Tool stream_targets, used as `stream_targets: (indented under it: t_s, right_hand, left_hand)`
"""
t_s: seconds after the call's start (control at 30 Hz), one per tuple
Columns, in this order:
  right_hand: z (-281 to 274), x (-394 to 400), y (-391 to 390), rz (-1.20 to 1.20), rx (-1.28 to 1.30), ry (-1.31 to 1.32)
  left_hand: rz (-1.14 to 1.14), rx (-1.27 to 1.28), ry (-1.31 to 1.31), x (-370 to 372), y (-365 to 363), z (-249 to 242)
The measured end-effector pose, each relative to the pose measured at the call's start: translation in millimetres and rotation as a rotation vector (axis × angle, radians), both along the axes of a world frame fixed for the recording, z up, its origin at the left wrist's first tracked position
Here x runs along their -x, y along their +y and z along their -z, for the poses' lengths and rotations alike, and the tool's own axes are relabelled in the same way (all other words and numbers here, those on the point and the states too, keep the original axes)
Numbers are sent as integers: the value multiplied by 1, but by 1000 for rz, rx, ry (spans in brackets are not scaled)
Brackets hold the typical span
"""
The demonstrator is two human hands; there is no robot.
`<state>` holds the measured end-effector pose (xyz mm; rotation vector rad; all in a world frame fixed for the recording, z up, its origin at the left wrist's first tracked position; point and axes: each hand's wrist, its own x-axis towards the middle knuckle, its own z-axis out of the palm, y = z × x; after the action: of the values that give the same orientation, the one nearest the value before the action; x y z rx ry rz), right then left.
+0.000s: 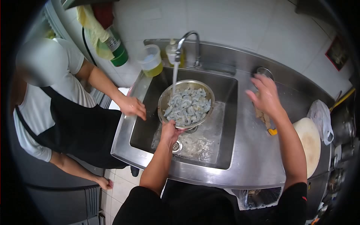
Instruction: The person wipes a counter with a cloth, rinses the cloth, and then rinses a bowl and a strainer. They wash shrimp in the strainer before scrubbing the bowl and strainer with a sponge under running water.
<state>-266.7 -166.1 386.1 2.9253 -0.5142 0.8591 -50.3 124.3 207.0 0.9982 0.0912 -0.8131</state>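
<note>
My left hand [171, 133] grips the near rim of a round metal bowl [210, 112] over the sink [228, 131]. Greyish peeled shrimp [189, 105] fill the bowl. Water runs from the curved faucet [190, 34] into its left side. Over the steel counter to the right, my right hand [265, 93] is raised with its fingers apart and nothing in them. Near it are a metal cup [265, 72] at the back and a brownish item with a yellow end [272, 131].
A co-worker in a black apron [78, 127] stands left, one hand [133, 107] near the sink's edge. Behind the sink are a tub of yellow liquid [150, 62] and a soap bottle [173, 52]. A round board [308, 146] and plastic bag [320, 118] lie right.
</note>
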Motion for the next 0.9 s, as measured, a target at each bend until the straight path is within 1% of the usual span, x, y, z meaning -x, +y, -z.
stream_targets:
  t_s: [0.1, 0.13, 0.17, 0.2, 0.23, 0.3, 0.33, 0.43, 0.5, 0.53, 0.6, 0.63, 0.67, 0.7, 0.73, 0.83, 0.87, 0.9]
  right_hand:
    - [-17, -149, 41, -100, 15, -20]
    - [-19, -192, 51, -138, -5, -57]
    - [-22, -224, 58, -165, -14, -80]
    - [-20, -254, 62, -184, 38, -98]
    - [-18, -270, 61, -152, 87, -38]
    - [-16, -290, 62, -87, 182, 81]
    - [-26, -289, 66, -23, 199, 268]
    - [-23, -285, 50, 6, 200, 329]
    - [-18, -268, 45, 21, 318, 344]
    - [-14, -259, 48, 32, 379, 354]
    - [7, -243, 78, -34, 440, 274]
    - [25, -235, 99, -51, 384, 376]
    - [42, -226, 116, -170, 122, 587]
    - [73, -219, 129, -122, -64, 629]
    - [85, -221, 141, 18, -313, 769]
    - [108, -224, 137, 185, -624, 646]
    - [115, -221, 136, 189, -613, 526]
    - [135, -221, 124, 190, -529, 496]
  left_hand:
    - [39, -13, 26, -55, 7, 17]
    - [5, 17, 28, -64, 7, 15]
    - [12, 10, 26, -69, 10, 11]
    - [18, 5, 23, -75, 12, 7]
    - [22, 3, 14, -78, 14, 4]
    - [17, 28, 52, -80, 14, 4]
    - [15, 35, 70, -83, 15, 3]
    - [24, 53, 91, -89, 12, -6]
    - [44, 55, 108, -94, 9, 0]
    - [61, 61, 109, -96, 7, 0]
    - [43, 38, 77, -93, 0, -1]
    - [34, 33, 53, -94, -6, -4]
    - [49, 35, 30, -94, -12, -4]
    - [64, 33, 7, -91, -16, 0]
    - [80, 25, -18, -89, -19, 2]
    - [74, -19, 1, -73, -26, -5]
    - [91, 24, -26, -67, -23, -8]
    - [103, -2, -34, -61, -22, -4]
